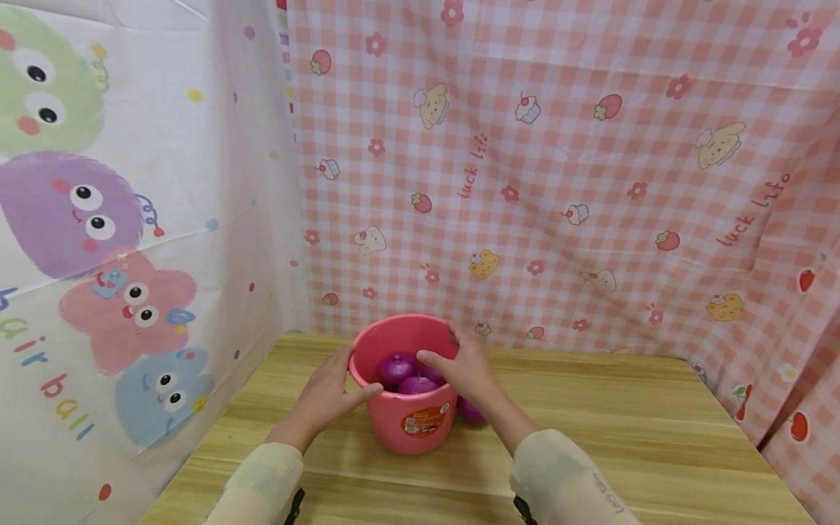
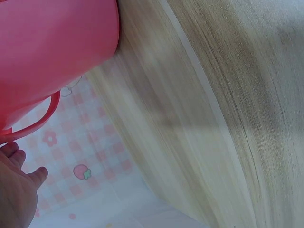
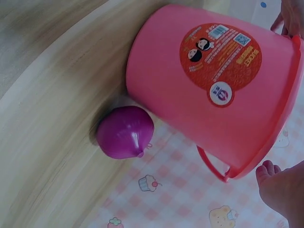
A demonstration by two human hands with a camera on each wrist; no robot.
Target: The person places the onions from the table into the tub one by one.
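Note:
A pink bucket (image 1: 412, 423) stands on the table, its round orange label (image 3: 220, 58) facing forward. Inside it lie several glossy purple onions (image 1: 397, 370). One more onion (image 3: 125, 132) is on the table by the bucket's right side. My left hand (image 1: 328, 397) rests against the bucket's left rim, thumb at the front edge; in the left wrist view its fingertips (image 2: 10, 149) are right at the rim beside the handle (image 2: 45, 116). My right hand (image 1: 469, 368) is at the right rim, fingers extended towards the back and thumb over the opening. It holds no onion.
The wooden table (image 1: 590, 430) extends to both sides of the bucket. A pink checked cloth (image 1: 558, 160) hangs behind it, and a white cloth with cartoon figures (image 1: 243, 182) hangs at the left.

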